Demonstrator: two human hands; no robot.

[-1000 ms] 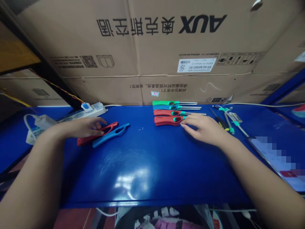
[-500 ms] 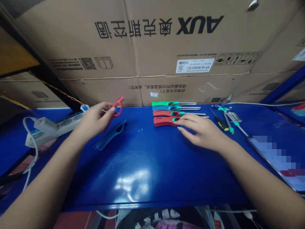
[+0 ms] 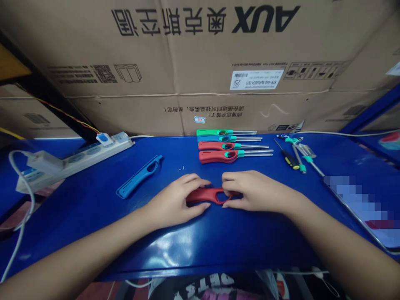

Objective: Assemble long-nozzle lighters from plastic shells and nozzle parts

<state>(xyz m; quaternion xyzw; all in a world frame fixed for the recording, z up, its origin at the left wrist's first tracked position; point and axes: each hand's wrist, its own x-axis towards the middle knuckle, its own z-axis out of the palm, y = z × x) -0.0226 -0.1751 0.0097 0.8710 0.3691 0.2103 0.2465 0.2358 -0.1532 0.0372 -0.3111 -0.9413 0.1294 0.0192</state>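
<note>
- The red lighter shell (image 3: 208, 195) lies flat on the blue counter (image 3: 187, 246), near the middle and a little toward the near edge, its long side running left to right
- The left hand (image 3: 175, 202) grips the shell's left end, fingers (image 3: 193, 181) curled over its far edge and thumb pressed at its near edge, so they are closed on the shell
- The right hand (image 3: 254, 191) holds the shell's right end at the loop opening, fingers (image 3: 229, 177) bent over the far side and thumb at the near side, also closed on it
- The two hands sit close together with only a short stretch of red showing between them
- Farther back, just beyond the hands, four assembled lighters (image 3: 231, 145) lie side by side in a row, metal nozzles pointing right: green farthest, then blue, then two red
- To the left, well apart from the hands, a blue lighter shell (image 3: 139, 176) lies slanted on the counter
- At the far left a white power strip (image 3: 78, 157) rests with plugs and cords in it
- To the right of the lighters lie a screwdriver (image 3: 286, 155) and some teal-tipped metal parts (image 3: 301, 155)
- Large cardboard boxes (image 3: 200, 62) stand along the far edge of the counter
</note>
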